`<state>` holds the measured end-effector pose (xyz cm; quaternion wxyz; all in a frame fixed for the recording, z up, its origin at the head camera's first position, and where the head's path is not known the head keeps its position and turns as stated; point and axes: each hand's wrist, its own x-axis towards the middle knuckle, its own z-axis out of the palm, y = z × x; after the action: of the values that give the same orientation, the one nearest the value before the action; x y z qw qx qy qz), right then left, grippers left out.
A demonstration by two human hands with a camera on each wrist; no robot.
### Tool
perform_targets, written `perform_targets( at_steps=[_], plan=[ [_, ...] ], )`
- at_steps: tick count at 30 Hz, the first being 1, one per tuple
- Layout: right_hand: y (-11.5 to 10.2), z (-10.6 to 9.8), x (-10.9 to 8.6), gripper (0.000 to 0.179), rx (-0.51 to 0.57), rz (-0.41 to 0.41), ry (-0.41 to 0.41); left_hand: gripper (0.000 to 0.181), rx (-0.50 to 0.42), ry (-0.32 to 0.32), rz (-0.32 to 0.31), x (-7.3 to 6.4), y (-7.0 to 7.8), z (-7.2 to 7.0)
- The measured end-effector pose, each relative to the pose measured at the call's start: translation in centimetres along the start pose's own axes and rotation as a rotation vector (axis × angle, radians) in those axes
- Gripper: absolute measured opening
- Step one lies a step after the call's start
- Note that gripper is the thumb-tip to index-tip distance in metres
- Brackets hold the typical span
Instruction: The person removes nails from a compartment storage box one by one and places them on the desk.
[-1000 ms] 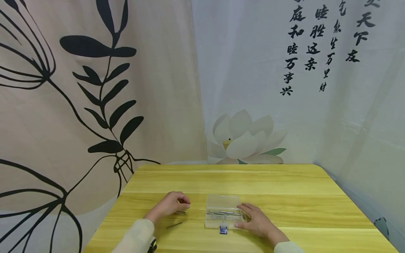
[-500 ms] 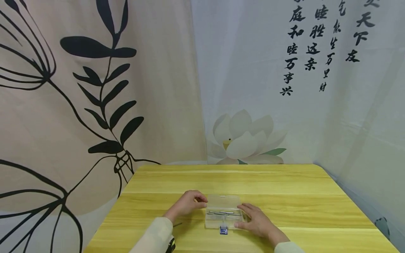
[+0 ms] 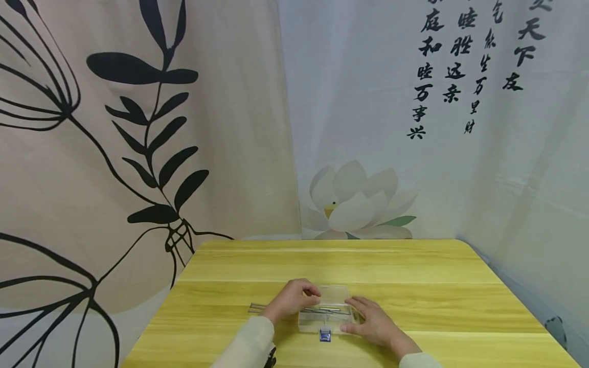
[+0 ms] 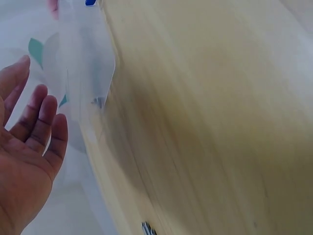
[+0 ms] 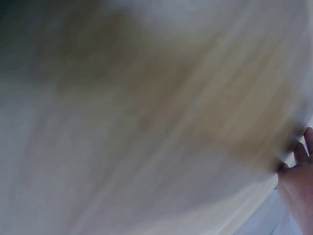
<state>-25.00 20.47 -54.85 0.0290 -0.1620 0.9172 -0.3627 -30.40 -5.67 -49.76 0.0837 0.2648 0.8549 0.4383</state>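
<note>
A clear plastic box (image 3: pixel 313 323) sits on the table with its lid (image 3: pixel 335 293) swung open to the back and a blue latch (image 3: pixel 324 335) at the front. Several thin silver metal rods (image 3: pixel 333 310), like long nails, lie in its rear part. My right hand (image 3: pixel 374 321) grips the box's right end, thumb in front and fingers behind. Over the left end hovers my left hand (image 3: pixel 294 298), its fingers loosely bent; in the left wrist view nothing shows between them. More such rods (image 3: pixel 256 307) lie on the table left of that hand.
The yellow wooden table (image 3: pixel 414 266) runs back to a printed cloth (image 3: pixel 248 128) hung behind it. My left sleeve (image 3: pixel 250 342) covers part of the tabletop. The right wrist view is mostly blurred.
My left hand has moved right, from the loose rods on the table to above the box, uncovering those rods. A single dark rod nearer me is now hidden by the sleeve. My right hand stays put.
</note>
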Motion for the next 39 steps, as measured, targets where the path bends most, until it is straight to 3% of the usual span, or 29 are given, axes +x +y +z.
perform_targets(
  at_steps=[7, 13, 22, 28, 39],
  plan=[
    [0.0, 0.0, 0.0, 0.078, 0.001, 0.001, 0.000, 0.009, -0.025, -0.002, -0.001, 1.0, -0.1, 1.5],
    [-0.2, 0.0, -0.1, 0.077, -0.005, 0.001, 0.000, 0.006, 0.002, -0.007, -0.016, 0.9, -0.3, 2.3],
    [-0.5, -0.1, -0.1, 0.077, 0.002, 0.012, -0.013, 0.005, 0.013, -0.026, -0.038, 1.0, -1.1, 2.6],
    [-0.5, -0.1, -0.1, 0.077, 0.004, 0.018, -0.018, 0.004, 0.062, -0.048, -0.017, 1.2, -1.6, 2.7],
    [-0.6, -0.2, 0.0, 0.077, 0.001, 0.013, -0.014, 0.004, 0.121, -0.119, -0.010, 1.6, -1.6, 2.0]
  ],
)
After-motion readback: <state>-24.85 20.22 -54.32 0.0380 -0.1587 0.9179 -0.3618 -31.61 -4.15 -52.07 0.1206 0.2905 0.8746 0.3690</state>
